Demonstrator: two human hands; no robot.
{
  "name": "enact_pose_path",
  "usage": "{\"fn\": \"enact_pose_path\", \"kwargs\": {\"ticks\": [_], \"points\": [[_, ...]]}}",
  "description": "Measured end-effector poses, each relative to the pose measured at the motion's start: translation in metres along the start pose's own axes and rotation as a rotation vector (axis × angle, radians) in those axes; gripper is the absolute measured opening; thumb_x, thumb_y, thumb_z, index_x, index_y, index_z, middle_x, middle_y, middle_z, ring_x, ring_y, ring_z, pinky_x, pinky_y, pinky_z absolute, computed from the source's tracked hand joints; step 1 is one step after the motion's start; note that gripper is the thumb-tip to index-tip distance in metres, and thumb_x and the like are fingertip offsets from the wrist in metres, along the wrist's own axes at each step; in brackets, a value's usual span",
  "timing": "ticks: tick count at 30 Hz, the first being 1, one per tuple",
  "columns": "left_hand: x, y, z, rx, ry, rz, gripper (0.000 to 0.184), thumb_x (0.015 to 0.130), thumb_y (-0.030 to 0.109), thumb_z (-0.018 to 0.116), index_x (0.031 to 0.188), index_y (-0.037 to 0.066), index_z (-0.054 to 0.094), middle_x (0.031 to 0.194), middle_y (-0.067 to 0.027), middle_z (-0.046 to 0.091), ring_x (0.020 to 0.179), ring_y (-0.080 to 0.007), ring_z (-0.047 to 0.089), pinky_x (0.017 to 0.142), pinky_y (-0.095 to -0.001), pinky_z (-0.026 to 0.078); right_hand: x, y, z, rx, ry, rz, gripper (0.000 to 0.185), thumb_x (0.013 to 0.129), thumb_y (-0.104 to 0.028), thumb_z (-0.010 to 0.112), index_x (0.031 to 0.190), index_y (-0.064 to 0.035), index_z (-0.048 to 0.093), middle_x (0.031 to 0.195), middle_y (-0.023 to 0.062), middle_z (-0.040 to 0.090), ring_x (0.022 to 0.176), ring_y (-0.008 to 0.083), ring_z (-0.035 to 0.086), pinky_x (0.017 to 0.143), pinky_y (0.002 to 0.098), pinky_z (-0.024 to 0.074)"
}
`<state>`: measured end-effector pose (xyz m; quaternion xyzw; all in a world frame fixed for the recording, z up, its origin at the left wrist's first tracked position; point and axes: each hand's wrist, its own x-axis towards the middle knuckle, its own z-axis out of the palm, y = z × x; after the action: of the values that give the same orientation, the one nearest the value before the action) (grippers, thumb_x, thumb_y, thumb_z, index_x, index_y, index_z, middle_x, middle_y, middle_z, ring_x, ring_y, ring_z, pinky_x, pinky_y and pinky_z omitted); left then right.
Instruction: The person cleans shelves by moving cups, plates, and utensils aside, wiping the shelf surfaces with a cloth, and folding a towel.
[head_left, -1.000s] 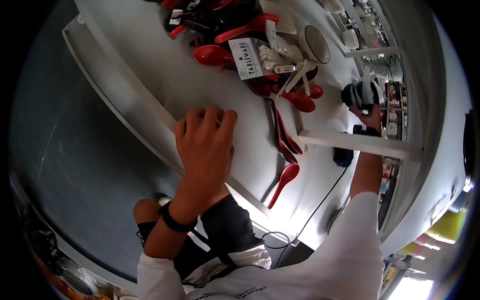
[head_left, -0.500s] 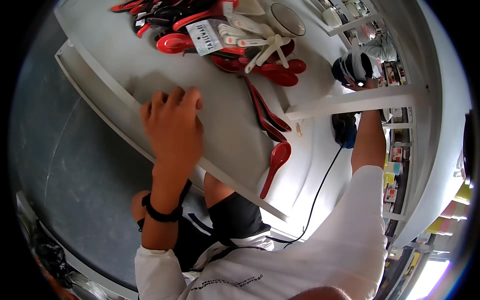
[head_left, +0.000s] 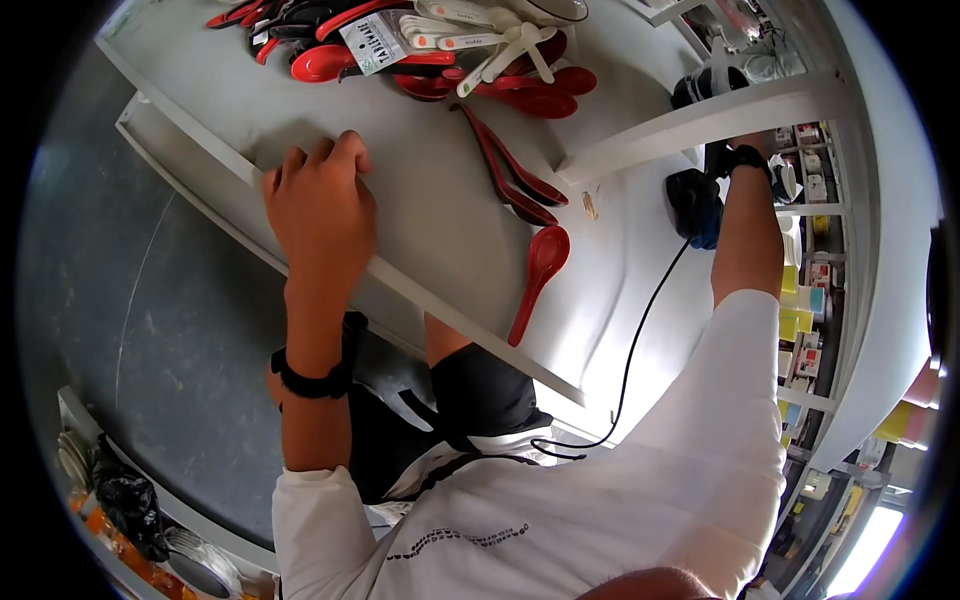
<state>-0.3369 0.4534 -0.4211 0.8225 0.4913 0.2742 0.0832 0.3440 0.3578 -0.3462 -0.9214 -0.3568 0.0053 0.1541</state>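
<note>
Pale bowl (head_left: 560,10) at the top edge, cut off - contents can't be made out. Dark striped item (head_left: 698,90), black w/ white bands, sits past the white beam (head_left: 700,122). R hand (head_left: 752,143) is nr it, mostly hidden behind the beam; can't tell grip. L hand (head_left: 320,200) hangs over the shelf (head_left: 430,190) rim, fingers loosely curled - palm hidden, can't tell if it holds anything. On the shelf: 1 glossy red spoon (head_left: 541,268), 2 red-black spoons (head_left: 505,180), cream spoons (head_left: 500,45) by the TABLEWARE pkt (head_left: 372,43).
</note>
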Motion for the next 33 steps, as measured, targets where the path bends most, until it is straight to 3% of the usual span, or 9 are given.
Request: {"fn": "enact_pose_path", "kwargs": {"ticks": [15, 17, 22, 25, 27, 28, 30, 31, 33], "points": [[0.002, -0.001, 0.006, 0.022, 0.042, 0.001, 0.014, 0.078, 0.001, 0.059, 0.081, 0.014, 0.059, 0.076, -0.0009, 0.062, 0.078, -0.0264, 0.057, 0.075, -0.0391, 0.038, -0.068, 0.158, -0.055, -0.362, -0.15, 0.269, 0.043, 0.097, -0.009, 0.047, 0.139, 0.0008, 0.047, 0.147, 0.0169, 0.046, 0.133, 0.0443, 0.039, 0.095, 0.0792, 0.0395], [0.001, -0.001, 0.006, 0.016, 0.033, 0.013, 0.014, 0.078, 0.001, 0.059, 0.082, 0.015, 0.059, 0.077, -0.0006, 0.063, 0.079, -0.0264, 0.057, 0.075, -0.0394, 0.038, -0.1, 0.161, -0.061, -0.204, -0.158, 0.303, 0.052, 0.088, -0.03, 0.07, 0.126, 0.0047, 0.06, 0.132, 0.0198, 0.06, 0.125, 0.0326, 0.053, 0.103, 0.0577, 0.0468], [0.005, 0.0, 0.003, 0.032, -0.012, 0.081, 0.014, 0.08, 0.003, 0.059, 0.084, 0.016, 0.06, 0.08, 0.001, 0.065, 0.081, -0.0256, 0.057, 0.077, -0.04, 0.038, -0.145, 0.178, -0.082, 0.858, 0.124, 0.526, 0.043, 0.098, -0.017, 0.047, 0.138, 0.0013, 0.048, 0.142, 0.017, 0.049, 0.132, 0.0401, 0.042, 0.1, 0.0704, 0.0425], [0.004, 0.001, 0.007, 0.068, -0.058, -0.042, 0.015, 0.081, 0.003, 0.057, 0.086, 0.016, 0.061, 0.081, 0.0018, 0.065, 0.084, -0.0242, 0.059, 0.079, -0.0412, 0.039, -0.137, 0.283, -0.045, 1.031, 0.234, 0.436, 0.046, 0.102, -0.02, 0.038, 0.145, -0.0023, 0.039, 0.148, 0.0124, 0.042, 0.135, 0.041, 0.037, 0.104, 0.0738, 0.0353], [0.007, 0.001, 0.008, 0.048, -0.033, 0.002, 0.016, 0.081, 0.003, 0.057, 0.087, 0.017, 0.061, 0.082, 0.0022, 0.065, 0.084, -0.0241, 0.059, 0.079, -0.0408, 0.039, -0.169, 0.242, -0.034, 1.18, 0.325, 0.491, 0.048, 0.102, -0.024, 0.04, 0.146, -0.0046, 0.038, 0.149, 0.0108, 0.041, 0.136, 0.0401, 0.036, 0.105, 0.0744, 0.0333], [0.004, 0.0, 0.003, 0.025, -0.009, 0.03, 0.016, 0.081, 0.003, 0.057, 0.088, 0.017, 0.061, 0.083, 0.0027, 0.065, 0.085, -0.0239, 0.059, 0.08, -0.0404, 0.039, -0.181, 0.242, -0.025, 0.901, 0.37, 0.357, 0.053, 0.1, -0.033, 0.043, 0.147, -0.0084, 0.039, 0.151, 0.0093, 0.039, 0.137, 0.0388, 0.034, 0.103, 0.0744, 0.0337], [0.006, -0.002, 0.005, 0.001, -0.018, 0.015, 0.015, 0.081, 0.003, 0.059, 0.086, 0.017, 0.061, 0.084, 0.0021, 0.064, 0.084, -0.0241, 0.057, 0.079, -0.0415, 0.039, -0.222, 0.085, -0.05, 1.088, 0.429, 0.827, 0.073, 0.09, -0.055, 0.057, 0.147, -0.0124, 0.041, 0.154, 0.0096, 0.038, 0.138, 0.0318, 0.036, 0.102, 0.0612, 0.0394], [0.006, 0.0, 0.004, 0.007, -0.011, 0.012, 0.015, 0.081, 0.003, 0.059, 0.086, 0.017, 0.061, 0.083, 0.0024, 0.064, 0.084, -0.024, 0.057, 0.079, -0.0411, 0.039, -0.224, 0.091, -0.046, 0.943, 0.465, 0.743, 0.075, 0.089, -0.056, 0.059, 0.145, -0.0085, 0.042, 0.15, 0.0116, 0.042, 0.134, 0.0307, 0.042, 0.102, 0.0526, 0.0418], [0.005, 0.0, 0.002, 0.022, 0.013, 0.017, 0.015, 0.081, 0.002, 0.06, 0.086, 0.017, 0.061, 0.083, 0.0027, 0.064, 0.083, -0.0238, 0.057, 0.079, -0.0406, 0.039, -0.198, 0.101, -0.033, 0.45, 0.807, 1.062, 0.081, 0.086, -0.056, 0.064, 0.14, 0.0006, 0.044, 0.138, 0.0198, 0.055, 0.123, 0.0328, 0.055, 0.099, 0.0351, 0.0462]]}}
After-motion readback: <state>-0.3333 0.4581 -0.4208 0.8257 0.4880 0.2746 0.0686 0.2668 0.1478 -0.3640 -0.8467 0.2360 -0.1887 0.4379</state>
